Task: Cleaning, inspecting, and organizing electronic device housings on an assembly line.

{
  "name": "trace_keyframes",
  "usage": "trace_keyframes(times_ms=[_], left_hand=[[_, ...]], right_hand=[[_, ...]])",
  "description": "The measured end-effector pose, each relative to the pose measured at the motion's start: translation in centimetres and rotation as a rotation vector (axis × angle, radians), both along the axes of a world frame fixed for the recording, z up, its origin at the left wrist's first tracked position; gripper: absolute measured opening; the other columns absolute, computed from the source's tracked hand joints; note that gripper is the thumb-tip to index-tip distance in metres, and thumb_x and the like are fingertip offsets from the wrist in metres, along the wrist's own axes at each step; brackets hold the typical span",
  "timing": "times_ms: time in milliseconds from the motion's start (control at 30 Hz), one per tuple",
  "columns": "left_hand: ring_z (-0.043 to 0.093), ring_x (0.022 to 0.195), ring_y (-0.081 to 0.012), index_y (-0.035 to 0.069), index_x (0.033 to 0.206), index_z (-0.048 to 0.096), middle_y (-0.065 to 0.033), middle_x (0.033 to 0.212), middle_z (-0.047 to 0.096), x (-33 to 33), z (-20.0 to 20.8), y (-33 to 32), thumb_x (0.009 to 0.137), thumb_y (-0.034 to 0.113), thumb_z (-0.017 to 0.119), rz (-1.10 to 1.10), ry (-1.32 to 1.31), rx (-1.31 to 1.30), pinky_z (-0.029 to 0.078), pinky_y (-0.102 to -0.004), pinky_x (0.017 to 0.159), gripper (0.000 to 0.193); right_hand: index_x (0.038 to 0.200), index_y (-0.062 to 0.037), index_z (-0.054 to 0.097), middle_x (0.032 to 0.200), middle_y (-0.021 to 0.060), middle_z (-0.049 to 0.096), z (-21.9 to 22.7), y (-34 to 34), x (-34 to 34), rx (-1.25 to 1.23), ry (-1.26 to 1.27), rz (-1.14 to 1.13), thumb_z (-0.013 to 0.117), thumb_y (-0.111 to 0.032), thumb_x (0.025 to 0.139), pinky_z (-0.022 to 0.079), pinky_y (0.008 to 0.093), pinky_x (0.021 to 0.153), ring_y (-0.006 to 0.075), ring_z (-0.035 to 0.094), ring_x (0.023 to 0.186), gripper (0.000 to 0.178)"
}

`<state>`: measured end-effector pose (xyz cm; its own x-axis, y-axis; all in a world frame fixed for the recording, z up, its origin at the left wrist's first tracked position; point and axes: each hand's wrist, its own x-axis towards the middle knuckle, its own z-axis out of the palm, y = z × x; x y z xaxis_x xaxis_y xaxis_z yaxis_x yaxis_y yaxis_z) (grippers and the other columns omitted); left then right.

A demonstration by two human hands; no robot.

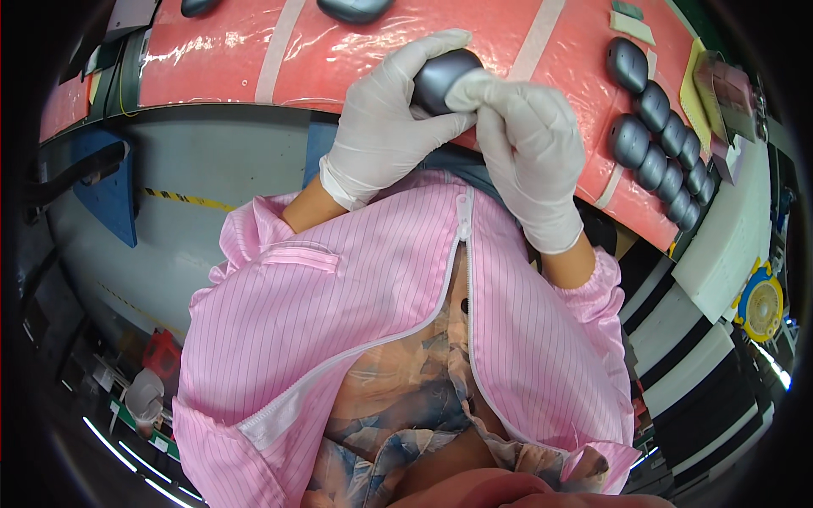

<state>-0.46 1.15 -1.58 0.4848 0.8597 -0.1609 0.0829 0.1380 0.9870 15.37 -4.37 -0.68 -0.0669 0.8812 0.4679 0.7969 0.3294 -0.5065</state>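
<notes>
My left hand (381, 127), in a white glove, is wrapped round a glossy dark grey-blue rounded case (442, 74) above the near edge of the bench. My gloved right hand (538, 140) is closed, its fingers pinched around what looks like a small white cloth (467, 90). The cloth lies against the right side of the case. My fingers hide part of both. At the bench's right end, several similar cases (628, 140) stand close together in rows. Another such case (354, 7) rests at the far edge, cut off by the picture.
A red padded mat (212, 63) with pale tape strips covers the bench. A further dark case (199, 7) lies far left. Beyond the right end are a yellow sheet (699, 97), pink boxes (730, 97) and a small yellow-and-blue fan (760, 305). A blue panel (106, 190) stands left.
</notes>
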Motion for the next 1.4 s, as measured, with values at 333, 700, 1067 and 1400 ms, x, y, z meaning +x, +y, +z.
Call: trace_keyframes(times_ms=[333,700,1067,1400], left_hand=[[0.052,0.118,-0.015,0.005,0.135,0.045,-0.0068,0.135,0.05,0.0,0.4,0.1,0.073,-0.012,0.069,-0.011,-0.092,-0.032,0.053,-0.025,0.091,0.068],[0.056,0.112,-0.0152,0.005,0.134,0.047,-0.0058,0.126,0.055,0.1,0.3,0.0,0.076,-0.009,0.071,-0.007,-0.041,-0.058,0.053,-0.0256,0.089,0.064],[0.058,0.107,-0.0138,0.002,0.132,0.047,-0.0062,0.124,0.056,0.0,-0.1,0.2,0.077,-0.004,0.072,-0.023,-0.007,0.045,0.053,-0.0257,0.087,0.061],[0.062,0.096,-0.0116,0.006,0.126,0.054,-0.0069,0.114,0.063,0.0,-0.9,0.3,0.072,0.007,0.077,0.06,-0.074,0.134,0.054,-0.026,0.079,0.059]], right_hand=[[0.099,-0.0031,0.069,0.082,0.0023,0.063,-1.1,-0.8,1.8,-0.113,0.487,-0.105,0.062,0.009,0.081,0.044,0.0226,0.064,0.0099,0.049,0.067,0.022],[0.092,-0.0085,0.066,0.077,0.0039,0.062,0.8,1.4,0.3,-0.013,0.01,0.033,0.067,0.005,0.072,0.047,0.0317,0.065,0.0218,0.059,0.071,0.024],[0.088,-0.0078,0.065,0.075,0.0031,0.061,0.5,0.6,-0.4,0.041,0.019,-0.016,0.069,0.007,0.069,0.046,0.0288,0.062,0.0177,0.056,0.067,0.024],[0.091,-0.0076,0.067,0.081,0.0052,0.064,-0.5,-1.4,-0.5,-0.003,0.053,-0.034,0.068,0.005,0.072,0.047,0.0312,0.066,0.0213,0.06,0.071,0.023]])
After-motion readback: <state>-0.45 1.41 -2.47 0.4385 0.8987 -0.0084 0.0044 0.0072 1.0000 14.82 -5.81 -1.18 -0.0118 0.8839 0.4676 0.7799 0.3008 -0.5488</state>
